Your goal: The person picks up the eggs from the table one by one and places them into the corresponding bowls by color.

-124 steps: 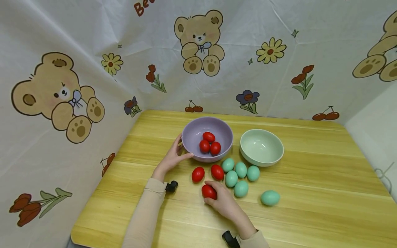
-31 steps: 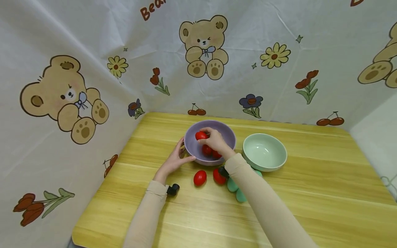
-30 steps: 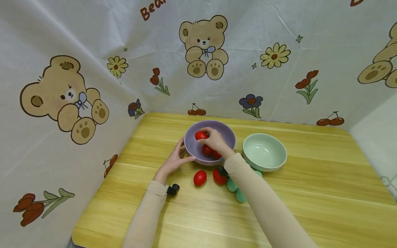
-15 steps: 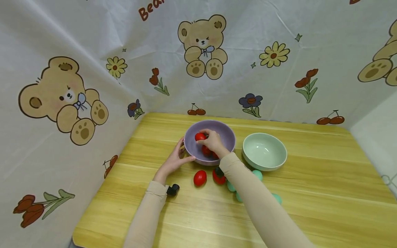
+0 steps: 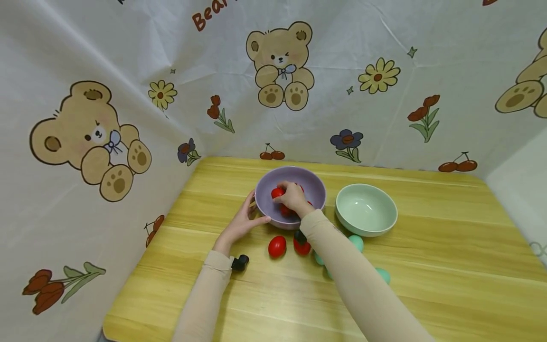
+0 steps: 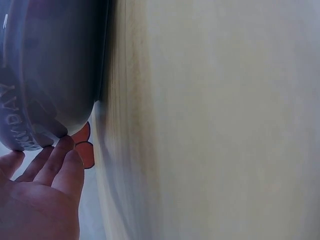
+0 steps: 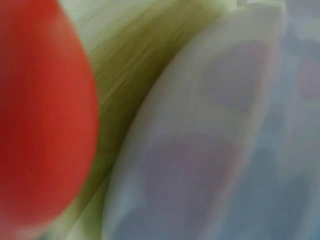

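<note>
The right hand (image 5: 292, 195) holds a smooth red egg (image 5: 277, 192) between thumb and fingers, narrow around it, inside a glossy purple round bowl (image 5: 314, 190); the egg is at about ten o'clock from the centre of this bowl. I cannot tell if the egg touches the bottom. Other red eggs are also in the bowl, partly hidden by the hand: one shows near one o'clock, one near four and one toward seven.

The left hand (image 5: 238, 225) is wide, with the fingertips and the thumb against the outer wall of the purple bowl, from nine to seven o'clock. In the left wrist view, raised letters are visible on this wall.

On the yellow wood-grain counter (image 5: 265, 304), one oval red egg (image 5: 277, 246) lies between six and seven o'clock from the purple bowl. A second red egg (image 5: 302, 248) lies between five and six, partly covered by a black wrist camera (image 5: 300, 237). A pale green glossy round bowl (image 5: 366, 209) stands near three o'clock. A mint-green egg (image 5: 356, 242) is just below it, toward seven o'clock, and another mint-green egg (image 5: 383, 275) is between five and six; the right sleeve (image 5: 354, 275) hides part of more mint-green eggs.
</note>
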`<action>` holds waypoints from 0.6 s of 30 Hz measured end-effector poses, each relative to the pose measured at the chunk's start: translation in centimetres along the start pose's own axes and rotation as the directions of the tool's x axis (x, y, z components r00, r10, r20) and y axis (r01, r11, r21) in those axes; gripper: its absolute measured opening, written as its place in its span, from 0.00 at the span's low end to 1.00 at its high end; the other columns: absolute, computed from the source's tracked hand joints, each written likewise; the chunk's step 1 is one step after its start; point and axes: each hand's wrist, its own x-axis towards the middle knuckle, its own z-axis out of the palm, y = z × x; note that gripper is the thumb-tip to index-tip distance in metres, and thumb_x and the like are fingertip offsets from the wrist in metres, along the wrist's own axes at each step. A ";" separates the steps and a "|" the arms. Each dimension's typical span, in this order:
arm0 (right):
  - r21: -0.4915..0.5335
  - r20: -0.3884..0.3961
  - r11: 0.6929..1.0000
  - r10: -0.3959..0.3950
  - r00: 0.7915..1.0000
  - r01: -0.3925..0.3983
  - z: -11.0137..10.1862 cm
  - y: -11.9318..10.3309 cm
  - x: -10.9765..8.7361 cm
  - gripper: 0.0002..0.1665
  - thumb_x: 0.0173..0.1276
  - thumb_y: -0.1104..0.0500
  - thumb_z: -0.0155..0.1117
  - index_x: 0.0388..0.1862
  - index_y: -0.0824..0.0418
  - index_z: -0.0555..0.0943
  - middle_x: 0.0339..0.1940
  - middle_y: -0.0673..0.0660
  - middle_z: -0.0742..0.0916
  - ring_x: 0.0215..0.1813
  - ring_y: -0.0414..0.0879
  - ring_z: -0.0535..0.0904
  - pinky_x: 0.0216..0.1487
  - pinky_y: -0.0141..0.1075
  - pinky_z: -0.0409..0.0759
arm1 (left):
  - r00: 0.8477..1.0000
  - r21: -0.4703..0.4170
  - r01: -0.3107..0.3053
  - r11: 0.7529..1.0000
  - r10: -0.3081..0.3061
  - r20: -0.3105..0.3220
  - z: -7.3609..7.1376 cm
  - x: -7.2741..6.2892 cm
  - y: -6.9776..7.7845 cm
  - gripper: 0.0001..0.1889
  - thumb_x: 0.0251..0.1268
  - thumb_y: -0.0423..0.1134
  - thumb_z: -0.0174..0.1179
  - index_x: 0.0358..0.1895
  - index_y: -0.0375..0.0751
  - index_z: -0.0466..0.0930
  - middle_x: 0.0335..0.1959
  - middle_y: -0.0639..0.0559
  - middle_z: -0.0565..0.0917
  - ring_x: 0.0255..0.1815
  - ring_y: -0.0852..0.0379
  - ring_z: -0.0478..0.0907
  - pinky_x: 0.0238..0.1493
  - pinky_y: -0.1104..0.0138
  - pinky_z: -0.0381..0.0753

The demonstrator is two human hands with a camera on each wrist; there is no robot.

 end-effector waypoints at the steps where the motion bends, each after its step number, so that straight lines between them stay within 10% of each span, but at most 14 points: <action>1: -0.017 0.008 1.000 0.002 1.000 -0.002 0.1 0.0 0.0 0.32 0.53 0.57 0.73 0.57 0.61 0.77 0.53 0.59 0.80 0.54 0.56 0.69 0.58 0.43 0.68 | 1.000 0.002 -0.005 1.000 0.005 0.001 0.0 0.0 0.0 0.51 0.57 0.41 0.66 0.74 0.48 0.36 0.71 0.42 0.49 0.69 0.39 0.50 0.67 0.54 0.51; 18: -0.087 0.054 0.996 0.037 0.998 -0.032 -0.3 0.2 -0.3 0.30 0.51 0.54 0.75 0.53 0.61 0.79 0.47 0.58 0.81 0.53 0.55 0.66 0.55 0.43 0.69 | 1.000 0.017 -0.003 1.000 0.003 0.000 0.2 -0.1 0.5 0.51 0.57 0.39 0.66 0.74 0.45 0.36 0.71 0.37 0.48 0.68 0.38 0.51 0.67 0.53 0.53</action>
